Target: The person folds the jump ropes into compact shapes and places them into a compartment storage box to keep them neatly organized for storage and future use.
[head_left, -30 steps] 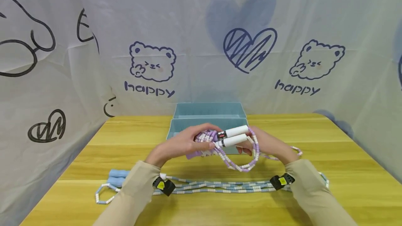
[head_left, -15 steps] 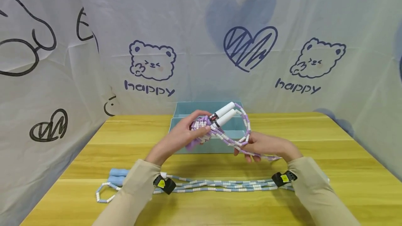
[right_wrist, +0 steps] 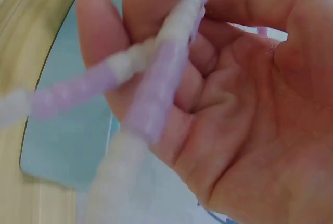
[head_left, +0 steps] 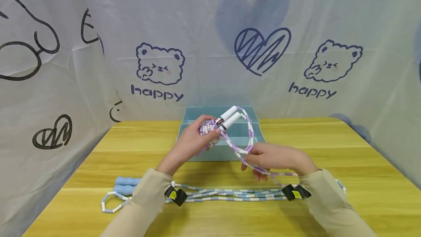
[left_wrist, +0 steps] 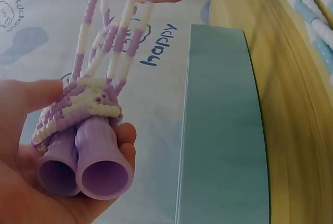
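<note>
Since the earlier frame the right hand point(head_left: 276, 156) has dropped slightly; it pinches strands of the purple-and-white rope point(head_left: 251, 134), whose tail disappears at its wrist. Farther out, the left hand point(head_left: 190, 140) curls round the purple handles point(left_wrist: 99, 138) — white ends point(head_left: 228, 113) slanting up and rightward — before a blue box point(head_left: 213, 155), partly hidden; right-wrist strands blurred.

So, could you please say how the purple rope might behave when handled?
The purple rope would probably flop, since it bends into a loop beside the left hand. Its handles may be light, as they look hollow-ended.
</note>
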A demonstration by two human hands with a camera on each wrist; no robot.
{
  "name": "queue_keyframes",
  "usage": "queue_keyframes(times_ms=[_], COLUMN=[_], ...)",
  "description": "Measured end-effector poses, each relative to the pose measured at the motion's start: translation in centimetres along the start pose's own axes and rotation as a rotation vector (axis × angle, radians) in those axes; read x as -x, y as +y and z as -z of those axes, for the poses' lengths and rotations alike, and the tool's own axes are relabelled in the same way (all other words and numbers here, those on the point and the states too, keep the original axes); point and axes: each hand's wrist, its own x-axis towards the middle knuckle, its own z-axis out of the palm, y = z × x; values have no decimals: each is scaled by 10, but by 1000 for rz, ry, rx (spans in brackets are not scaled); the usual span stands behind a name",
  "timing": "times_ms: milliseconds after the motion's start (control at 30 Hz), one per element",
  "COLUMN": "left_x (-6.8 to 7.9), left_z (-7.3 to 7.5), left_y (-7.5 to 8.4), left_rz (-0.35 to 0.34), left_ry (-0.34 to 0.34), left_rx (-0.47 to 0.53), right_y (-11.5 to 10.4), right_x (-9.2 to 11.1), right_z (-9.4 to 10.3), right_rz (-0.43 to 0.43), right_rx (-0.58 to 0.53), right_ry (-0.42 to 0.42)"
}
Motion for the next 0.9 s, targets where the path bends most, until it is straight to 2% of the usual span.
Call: queue_keyframes(times_ms=[167,333,500,600,733,800,900], left_x=[1,1,1,2,5,6,7], left_z=[-2,-4,-9,-12,-14,-15,-15], left_y=[1,0,-2,-3,-1,1,2], left_rz=[7,2,-27,-53,-83,-94,-127], left_ry=[36,43,54,40,-67,-150,-266], left_rx=[-39,-139,-336,-451,-493,-459,-431], right_y=[-9,-17,-20,-22,-24,-24,-21], right_x=[2,6,7,6,3,0,-4], right_z=[-2,-4,-1,0,0,0,-1], right_rz=[42,78,142,202,310,353,371], right_rx=[5,29,73,33,-18,-22,-51], right_ry=[-77,-106,-21,45,135,192,260])
